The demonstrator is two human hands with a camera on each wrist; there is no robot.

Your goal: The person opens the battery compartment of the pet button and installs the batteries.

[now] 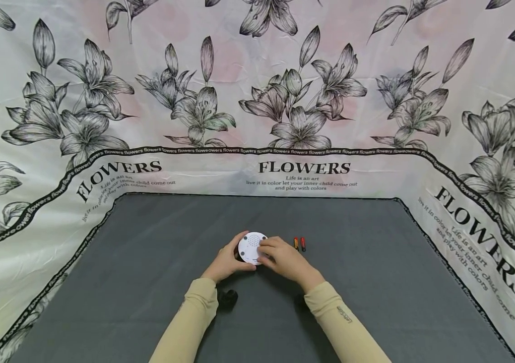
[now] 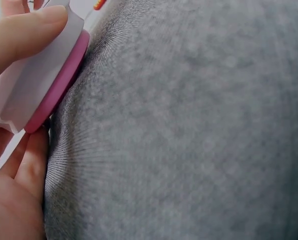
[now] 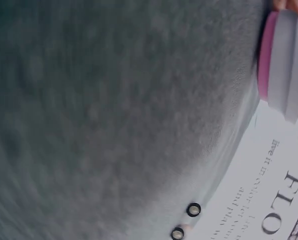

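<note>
In the middle of the gray felt mat point(image 1: 148, 282), a person holds a small round white gadget point(image 1: 252, 247) with both hands. The gadget has a flat white face with tiny holes in it and a few dark dots near its edge. In the wrist views it also has a pink band around one side, and that pink side is turned toward the mat. The gadget is tilted, with its white face up toward the person.

The left hand point(image 1: 227, 260) is curled around the left side of the gadget, with the thumb on its rim. The right hand point(image 1: 282, 257) grips the right side, and its fingers lie over the white face. Both arms wear tan sleeves point(image 1: 194, 322).

Two small batteries point(image 1: 300, 244) with red and orange ends lie side by side on the mat, just to the right of the right hand. They do not touch it. A small black thing point(image 1: 228, 297) sits on the mat close to the left wrist; what it is cannot be told.

A white cloth with gray flowers point(image 1: 257, 101) and the word FLOWERS goes around the mat on three sides.
</note>
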